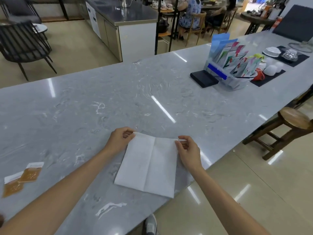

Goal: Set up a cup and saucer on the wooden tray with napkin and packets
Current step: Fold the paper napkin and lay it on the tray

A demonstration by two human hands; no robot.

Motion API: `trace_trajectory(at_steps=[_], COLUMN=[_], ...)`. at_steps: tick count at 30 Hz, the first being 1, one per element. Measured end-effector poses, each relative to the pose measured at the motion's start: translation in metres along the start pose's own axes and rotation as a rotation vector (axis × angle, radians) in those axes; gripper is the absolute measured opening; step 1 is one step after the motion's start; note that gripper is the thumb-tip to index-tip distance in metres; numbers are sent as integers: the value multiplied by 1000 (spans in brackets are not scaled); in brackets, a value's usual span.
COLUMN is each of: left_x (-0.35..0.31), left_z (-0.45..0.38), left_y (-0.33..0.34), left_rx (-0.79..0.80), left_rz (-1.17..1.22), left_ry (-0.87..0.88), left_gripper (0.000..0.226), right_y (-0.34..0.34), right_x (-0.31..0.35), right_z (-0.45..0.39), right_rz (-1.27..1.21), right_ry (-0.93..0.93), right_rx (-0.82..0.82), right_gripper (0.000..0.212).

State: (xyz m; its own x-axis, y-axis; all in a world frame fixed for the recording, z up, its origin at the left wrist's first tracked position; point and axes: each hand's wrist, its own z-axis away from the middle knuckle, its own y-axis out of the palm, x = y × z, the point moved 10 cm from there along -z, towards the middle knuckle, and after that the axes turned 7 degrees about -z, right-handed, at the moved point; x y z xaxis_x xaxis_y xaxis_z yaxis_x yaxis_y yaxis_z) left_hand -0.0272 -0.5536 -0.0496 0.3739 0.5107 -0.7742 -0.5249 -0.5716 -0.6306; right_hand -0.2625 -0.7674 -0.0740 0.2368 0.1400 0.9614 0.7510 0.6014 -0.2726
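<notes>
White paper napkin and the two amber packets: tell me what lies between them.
Head view: the person's left forearm crosses above bare grey marble countertop; nothing else lies there.

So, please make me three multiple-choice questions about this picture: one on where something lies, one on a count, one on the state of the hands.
1. Where do the amber packets lie on the counter?
A. far left of the napkin
B. on top of the napkin
C. inside the clear bin

2. How many amber packets are there?
A. one
B. two
C. four

3. What are the hands doing?
A. both rest flat on the counter
B. each pinches a far corner of the napkin
C. one lifts a cup

Answers:
1 A, they lie near the left edge, apart from the white napkin.
2 B, two lie side by side.
3 B, the left hand and the right hand each pinch one far corner.
</notes>
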Motion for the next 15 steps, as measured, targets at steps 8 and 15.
trace_trajectory(at_steps=[8, 15], left_x=[21, 15], left_z=[-10, -6], left_y=[10, 12], left_rx=[-67, -125], left_rz=[-84, -172], left_ry=[-83, -111], left_gripper=[12, 21], right_y=[5, 6], right_x=[-27, -15], right_z=[-10, -9], right_rz=[195, 292], right_ry=[43, 8], right_rx=[-16, -7], right_gripper=[27, 34])
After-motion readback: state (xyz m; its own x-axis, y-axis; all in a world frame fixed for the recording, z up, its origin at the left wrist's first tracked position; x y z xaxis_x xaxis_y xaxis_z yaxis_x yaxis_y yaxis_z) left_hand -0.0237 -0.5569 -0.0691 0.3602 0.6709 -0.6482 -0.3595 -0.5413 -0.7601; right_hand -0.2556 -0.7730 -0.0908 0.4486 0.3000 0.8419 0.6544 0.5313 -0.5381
